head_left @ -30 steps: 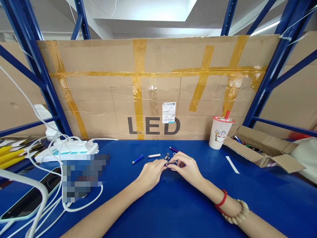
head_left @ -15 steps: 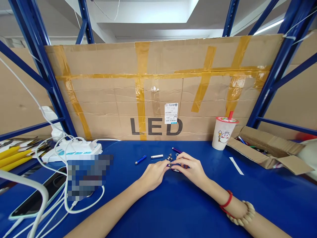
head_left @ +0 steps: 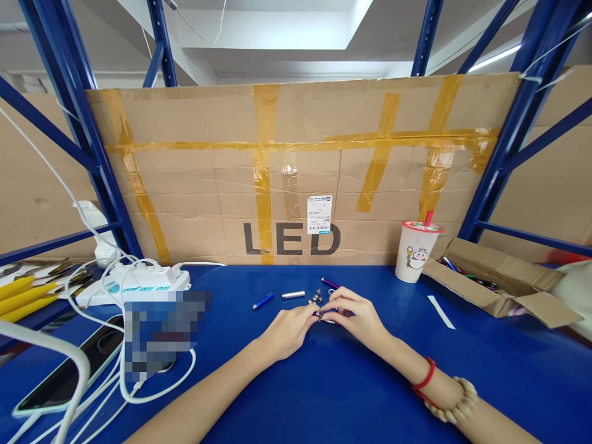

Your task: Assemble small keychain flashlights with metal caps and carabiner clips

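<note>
One small metallic piece (head_left: 319, 314), nearer the wearer than the silver tube (head_left: 293, 295) and to its right, is pinched between the fingertips of the left hand (head_left: 287, 331) and the right hand (head_left: 358, 316); the two-sided hold presumably steadies so slight a part, whose detail the fingers hide; loose metal bits (head_left: 317, 296) lie just right of the tube, probably for easy reach; a blue barrel (head_left: 263, 301) lies left of it, apart, on the table (head_left: 351, 388); a lidded cup (head_left: 413, 254) stands well to its right, seemingly clear of the forearms.
</note>
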### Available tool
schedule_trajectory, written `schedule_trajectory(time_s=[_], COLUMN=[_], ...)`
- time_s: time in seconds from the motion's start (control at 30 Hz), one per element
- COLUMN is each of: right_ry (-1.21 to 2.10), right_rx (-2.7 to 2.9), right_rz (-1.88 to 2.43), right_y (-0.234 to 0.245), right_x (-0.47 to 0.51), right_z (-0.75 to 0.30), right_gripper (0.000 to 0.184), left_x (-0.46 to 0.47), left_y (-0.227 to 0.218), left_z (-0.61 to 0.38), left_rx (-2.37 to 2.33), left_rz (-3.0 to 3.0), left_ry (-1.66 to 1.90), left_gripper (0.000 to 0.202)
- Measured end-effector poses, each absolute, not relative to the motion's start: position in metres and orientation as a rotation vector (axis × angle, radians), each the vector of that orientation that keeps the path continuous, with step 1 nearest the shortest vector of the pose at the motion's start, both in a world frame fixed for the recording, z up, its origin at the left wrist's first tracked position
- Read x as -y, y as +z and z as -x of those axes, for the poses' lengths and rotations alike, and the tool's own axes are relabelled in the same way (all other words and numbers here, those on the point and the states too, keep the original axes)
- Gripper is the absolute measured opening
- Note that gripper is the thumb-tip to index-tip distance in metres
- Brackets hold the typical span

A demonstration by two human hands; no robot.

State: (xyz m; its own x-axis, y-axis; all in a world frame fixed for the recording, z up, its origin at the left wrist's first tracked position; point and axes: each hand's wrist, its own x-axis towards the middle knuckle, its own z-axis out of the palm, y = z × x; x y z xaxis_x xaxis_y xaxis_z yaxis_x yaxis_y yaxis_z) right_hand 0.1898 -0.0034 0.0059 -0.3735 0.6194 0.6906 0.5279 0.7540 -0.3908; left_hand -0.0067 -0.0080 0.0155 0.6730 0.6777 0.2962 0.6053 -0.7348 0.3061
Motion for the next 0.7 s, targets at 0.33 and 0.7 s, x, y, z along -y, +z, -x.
schedule_trajectory(time_s=[0.33,0.7], right_ry=[0.153,0.179], right_rx=[2.092,2.108], right_rz=[0.857,0.878], right_y=[0.0035,0.0033], right_x=[0.0031,0.0025], right_z=[-0.1922,-0.1941], right_gripper=[0.020,0.021], left_x=[0.0075,0.0075], left_y=[0.0147,0.0149], left_z=[0.0082,0.0076], left_rx=[-1.004,-1.022], left_rz=[-2.749,-2.731], left_ry=[0.582,0.564], left_gripper=[0.023,0.023])
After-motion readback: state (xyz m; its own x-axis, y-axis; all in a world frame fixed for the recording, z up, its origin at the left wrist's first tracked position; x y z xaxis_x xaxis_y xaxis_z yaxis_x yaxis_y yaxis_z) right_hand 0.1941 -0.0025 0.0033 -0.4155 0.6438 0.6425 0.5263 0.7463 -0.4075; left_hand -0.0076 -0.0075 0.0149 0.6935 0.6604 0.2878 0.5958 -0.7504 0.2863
